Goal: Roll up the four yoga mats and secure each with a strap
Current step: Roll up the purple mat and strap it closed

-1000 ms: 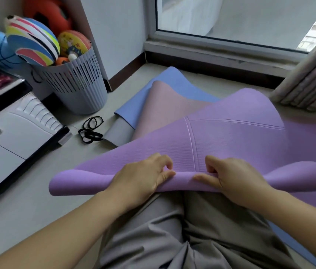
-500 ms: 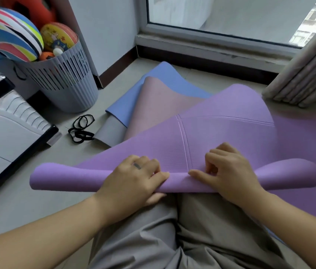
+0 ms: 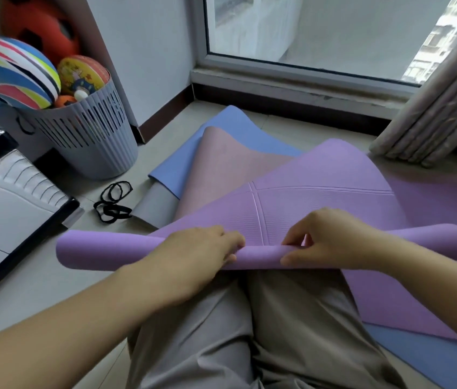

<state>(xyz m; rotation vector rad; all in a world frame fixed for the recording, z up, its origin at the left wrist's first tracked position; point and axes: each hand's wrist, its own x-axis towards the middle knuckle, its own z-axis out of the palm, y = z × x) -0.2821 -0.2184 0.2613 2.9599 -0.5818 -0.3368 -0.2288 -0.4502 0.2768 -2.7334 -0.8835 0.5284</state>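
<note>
Nearest the camera lie the person's legs in grey trousers (image 3: pixel 249 332), stretched out on the floor (image 3: pixel 39 290). Across the knees sits the rolled near edge of the purple mat (image 3: pixel 320 197), a loose tube running left to right. The rest of the sheet rises away from it.

The left hand (image 3: pixel 202 251) lies over the tube, its fingers (image 3: pixel 233 240) curled close together on top. The right hand (image 3: pixel 331 240) pinches the tube just beside it, with fingers (image 3: pixel 294 240) arched over the far side and the thumb on the near side. Half a second ago the right knuckles lay low on the sheet; now they are lifted, with a gap showing under them. The left fingertips have drawn back from the centre line, so the two hands sit a little further apart.

Beyond the purple mat, a pink mat (image 3: pixel 230 158) and a blue mat (image 3: pixel 238 122) lie fanned out flat, with a grey mat (image 3: pixel 154 203) edge at their left. The black straps (image 3: pixel 115 203) lie in a heap on the floor beside it, unmoved. Further left stands a slatted basket (image 3: pixel 92 141) of balls, and at the back is the window (image 3: pixel 320 32).
</note>
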